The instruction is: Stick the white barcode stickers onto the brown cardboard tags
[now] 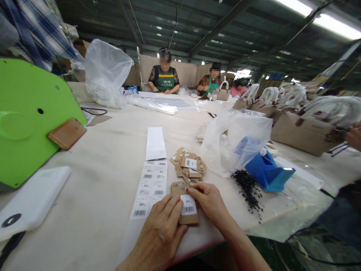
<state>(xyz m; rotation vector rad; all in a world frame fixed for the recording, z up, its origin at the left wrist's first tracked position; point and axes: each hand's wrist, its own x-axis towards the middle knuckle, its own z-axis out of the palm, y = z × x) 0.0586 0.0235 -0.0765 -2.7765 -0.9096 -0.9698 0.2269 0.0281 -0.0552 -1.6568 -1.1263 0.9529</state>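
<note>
A brown cardboard hang tag [176, 188] lies at the table's front edge, seemingly on others. On its face is a white price sticker [188, 208] with a barcode. My left hand [159, 229] rests flat along the tag's left side, fingers stretched out, fingertips at the sticker's edge and thumb near the lower corner. My right hand [211, 201] is closed at the tag's upper right corner, its thumb just above the sticker. A sheet of price stickers [148, 194] lies beside my left hand. Behind the tag is a loose pile of stickered hang tags [190, 163].
A clear plastic bag [237, 135], a blue tape dispenser [267, 171] and small black fasteners [246, 184] sit to the right. Beige handbags [299, 131] line the far right. A green machine [31, 124], a phone [67, 133] and a white device [35, 199] are left. Co-workers sit opposite.
</note>
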